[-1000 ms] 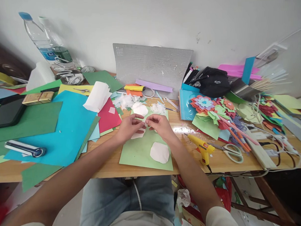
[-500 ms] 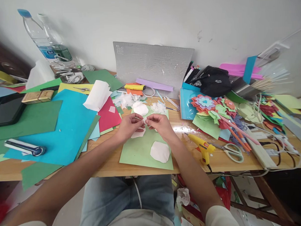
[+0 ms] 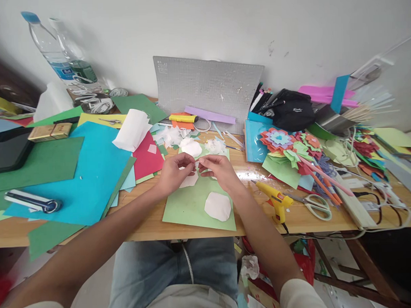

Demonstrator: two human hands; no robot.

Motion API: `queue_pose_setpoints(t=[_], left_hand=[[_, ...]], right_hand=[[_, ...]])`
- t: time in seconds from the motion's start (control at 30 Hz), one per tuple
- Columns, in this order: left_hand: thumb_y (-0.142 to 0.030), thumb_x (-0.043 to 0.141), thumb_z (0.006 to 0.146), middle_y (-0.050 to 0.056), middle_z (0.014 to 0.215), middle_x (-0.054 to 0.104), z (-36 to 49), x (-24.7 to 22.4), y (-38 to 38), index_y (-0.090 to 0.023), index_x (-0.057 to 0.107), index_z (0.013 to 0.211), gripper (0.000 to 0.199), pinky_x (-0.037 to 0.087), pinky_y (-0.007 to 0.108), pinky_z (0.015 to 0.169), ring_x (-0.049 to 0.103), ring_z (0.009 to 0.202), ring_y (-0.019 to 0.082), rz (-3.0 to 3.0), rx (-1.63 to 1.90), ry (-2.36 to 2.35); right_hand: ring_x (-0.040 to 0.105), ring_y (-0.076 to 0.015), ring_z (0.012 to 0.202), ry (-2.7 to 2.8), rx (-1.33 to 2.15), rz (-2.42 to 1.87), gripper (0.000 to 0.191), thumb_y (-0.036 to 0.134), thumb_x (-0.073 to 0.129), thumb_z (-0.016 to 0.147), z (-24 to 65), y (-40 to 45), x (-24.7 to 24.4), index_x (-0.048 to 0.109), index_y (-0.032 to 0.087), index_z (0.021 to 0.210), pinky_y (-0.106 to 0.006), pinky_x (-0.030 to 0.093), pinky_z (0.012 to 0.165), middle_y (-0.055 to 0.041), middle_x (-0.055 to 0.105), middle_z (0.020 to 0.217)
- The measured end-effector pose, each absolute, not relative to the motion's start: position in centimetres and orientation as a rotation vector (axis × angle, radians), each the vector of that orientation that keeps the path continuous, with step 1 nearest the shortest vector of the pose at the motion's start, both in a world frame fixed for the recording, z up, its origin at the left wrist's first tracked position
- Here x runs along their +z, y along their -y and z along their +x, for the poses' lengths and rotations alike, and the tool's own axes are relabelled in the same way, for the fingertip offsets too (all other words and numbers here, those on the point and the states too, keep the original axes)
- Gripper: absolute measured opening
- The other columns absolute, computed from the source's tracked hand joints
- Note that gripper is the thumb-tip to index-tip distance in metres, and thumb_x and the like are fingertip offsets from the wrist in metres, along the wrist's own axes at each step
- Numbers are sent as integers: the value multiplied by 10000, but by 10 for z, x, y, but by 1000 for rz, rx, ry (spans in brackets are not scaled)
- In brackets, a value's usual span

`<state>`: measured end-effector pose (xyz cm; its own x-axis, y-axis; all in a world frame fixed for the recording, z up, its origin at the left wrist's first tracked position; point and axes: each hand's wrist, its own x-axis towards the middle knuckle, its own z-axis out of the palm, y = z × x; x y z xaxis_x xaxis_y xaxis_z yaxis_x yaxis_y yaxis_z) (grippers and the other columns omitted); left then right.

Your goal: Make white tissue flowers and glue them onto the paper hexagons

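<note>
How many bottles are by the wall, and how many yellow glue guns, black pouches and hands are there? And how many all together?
Bottles: 2 (blue-capped bottle, pale-capped bottle)
Yellow glue gun: 1
Black pouch: 1
Hands: 2 (left hand, right hand)
Total: 6

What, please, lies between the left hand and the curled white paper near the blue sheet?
In the head view, a red paper sheet bearing a small pale scrap lies between the left hand and the curled white paper.
</note>
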<state>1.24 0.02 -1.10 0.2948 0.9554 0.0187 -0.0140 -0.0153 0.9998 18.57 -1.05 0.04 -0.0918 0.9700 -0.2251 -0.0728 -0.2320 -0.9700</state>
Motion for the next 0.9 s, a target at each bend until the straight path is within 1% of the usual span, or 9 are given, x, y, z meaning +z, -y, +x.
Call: queue_pose_setpoints(t=[0.13, 0.23, 0.3, 0.43, 0.5, 0.57, 0.67, 0.77, 0.9], left_hand=[[-324, 652, 792, 34, 782, 674, 12, -13, 1, -182, 639, 827, 147, 589, 327, 722, 667, 733, 168, 1438, 1014, -1004], [-321, 642, 799, 38, 792, 682, 12, -14, 1, -188, 640, 826, 136, 577, 327, 732, 669, 741, 174, 1482, 1036, -1022], [-316, 634, 803, 40, 803, 688, 12, -13, 1, -191, 640, 823, 126, 570, 329, 746, 671, 761, 180, 1510, 1044, -1039], [-307, 621, 807, 42, 828, 699, 12, -11, 4, -193, 651, 841, 122, 562, 327, 757, 670, 780, 182, 1569, 1033, -1082], [-305, 621, 809, 42, 837, 700, 12, -9, 5, -190, 654, 845, 125, 562, 322, 758, 665, 783, 177, 1580, 1034, -1086], [-312, 637, 803, 42, 821, 695, 12, -7, 5, -183, 644, 835, 134, 567, 324, 761, 665, 780, 173, 1515, 1041, -1047], [-339, 699, 765, 32, 763, 686, 12, -6, 1, -173, 615, 832, 198, 580, 333, 741, 677, 745, 172, 1291, 1027, -974], [-369, 749, 728, 28, 758, 692, 12, -7, -1, -169, 603, 843, 272, 586, 333, 726, 686, 735, 170, 1176, 1007, -953], [-407, 768, 723, 32, 786, 700, 14, -8, 1, -170, 599, 846, 317, 589, 337, 740, 693, 763, 173, 1172, 999, -939]], right_hand=[[620, -133, 717, 1121, 1499, -1290, 314, 415, 834, 603, 186, 10, -3, 745, 204, 819, -279, 546, 679, -13, 688, 777], [613, -130, 742, 1163, 1522, -1275, 367, 367, 851, 575, 189, 10, -3, 739, 206, 885, -259, 543, 673, 0, 671, 800], [612, -130, 753, 1199, 1546, -1245, 386, 361, 850, 587, 190, 10, -2, 736, 208, 923, -256, 543, 675, 0, 661, 806], [624, -150, 756, 1111, 1571, -1239, 330, 478, 774, 696, 191, 10, 1, 742, 190, 854, -289, 560, 669, -38, 666, 808], [623, -153, 737, 1085, 1551, -1244, 337, 498, 766, 697, 191, 10, 2, 744, 185, 821, -294, 561, 656, -37, 660, 762], [628, -154, 732, 1100, 1544, -1240, 334, 470, 798, 656, 190, 11, 4, 748, 197, 841, -296, 560, 657, -25, 664, 748], [628, -148, 735, 1127, 1519, -1225, 339, 428, 825, 612, 188, 11, 4, 746, 222, 870, -290, 556, 655, -12, 688, 804], [632, -142, 745, 1122, 1473, -1221, 315, 414, 820, 616, 185, 12, 1, 738, 227, 856, -273, 549, 655, -8, 699, 827], [643, -140, 733, 1077, 1447, -1224, 290, 388, 818, 616, 179, 13, -3, 725, 224, 836, -261, 530, 653, 5, 692, 778]])
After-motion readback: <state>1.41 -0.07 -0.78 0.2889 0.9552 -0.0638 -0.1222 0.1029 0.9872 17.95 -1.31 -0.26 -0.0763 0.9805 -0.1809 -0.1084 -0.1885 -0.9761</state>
